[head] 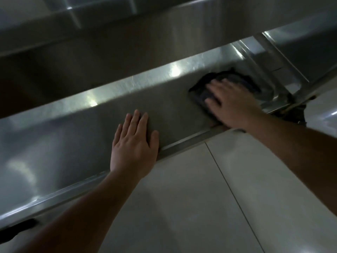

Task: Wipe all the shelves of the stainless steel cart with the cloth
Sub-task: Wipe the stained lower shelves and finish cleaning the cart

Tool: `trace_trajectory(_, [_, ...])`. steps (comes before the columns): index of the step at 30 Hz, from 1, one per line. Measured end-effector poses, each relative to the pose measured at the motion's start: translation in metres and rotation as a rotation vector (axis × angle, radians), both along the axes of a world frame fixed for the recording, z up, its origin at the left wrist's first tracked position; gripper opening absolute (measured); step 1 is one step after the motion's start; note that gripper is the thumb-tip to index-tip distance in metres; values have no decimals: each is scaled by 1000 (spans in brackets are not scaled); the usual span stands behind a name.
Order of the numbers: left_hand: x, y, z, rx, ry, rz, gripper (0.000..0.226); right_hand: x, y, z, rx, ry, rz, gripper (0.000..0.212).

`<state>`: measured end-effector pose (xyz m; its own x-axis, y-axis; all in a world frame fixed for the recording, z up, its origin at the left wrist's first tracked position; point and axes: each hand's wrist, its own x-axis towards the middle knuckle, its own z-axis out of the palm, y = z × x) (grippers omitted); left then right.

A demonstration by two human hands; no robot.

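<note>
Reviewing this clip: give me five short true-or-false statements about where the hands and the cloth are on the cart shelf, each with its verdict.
1. The right hand presses on a dark cloth. True.
2. The cloth lies at the left end of the shelf. False: it is near the shelf's right corner.
3. The left hand rests flat on the shelf with straight fingers. True.
4. The left hand holds a second cloth. False: it holds nothing.
5. Both hands are on the cart's top shelf. False: another shelf hangs above this one.
</note>
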<state>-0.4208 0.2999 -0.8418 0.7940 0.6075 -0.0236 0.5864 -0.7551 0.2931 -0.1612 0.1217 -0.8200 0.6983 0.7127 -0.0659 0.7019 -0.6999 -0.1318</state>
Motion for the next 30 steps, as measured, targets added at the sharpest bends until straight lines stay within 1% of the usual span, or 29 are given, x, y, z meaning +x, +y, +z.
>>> trace_trajectory(2, [1, -1, -1, -3, -5, 0, 71, 36, -28, -1, -9, -18, -257, 65])
trace_trajectory(4, [1, -2, -3, 6, -14, 8, 71, 35, -38, -5, -25, -25, -421, 70])
trace_trajectory(6, [2, -4, -3, 21, -18, 22, 71, 0, -28, -8, -36, -41, -496, 76])
trace_trajectory(7, [3, -5, -2, 22, -19, 24, 71, -21, -22, -7, -30, -56, -485, 78])
trace_trajectory(10, [4, -5, -3, 17, -3, 20, 72, -85, -8, -1, 32, -102, -269, 72])
trace_trajectory(14, [4, -4, -2, -5, -3, 24, 72, -164, 3, -15, 257, -113, 113, 48])
trace_trajectory(16, [4, -4, 1, -34, -2, 19, 73, -174, 9, -21, 294, -148, 238, 37])
trace_trajectory(18, [5, -2, 3, -73, 11, 9, 73, -168, 13, -20, 285, -194, 272, 34])
trace_trajectory(22, [3, 8, 12, -150, 56, -55, 67, -159, 18, -17, 246, -263, 316, 34])
trace_trajectory(27, [-33, 20, 26, -105, 68, -95, 66, -160, 27, 2, 134, -262, 371, 36])
trace_trajectory(30, [-52, 25, 33, -94, 83, -70, 65, -178, 41, 13, 87, -265, 526, 35])
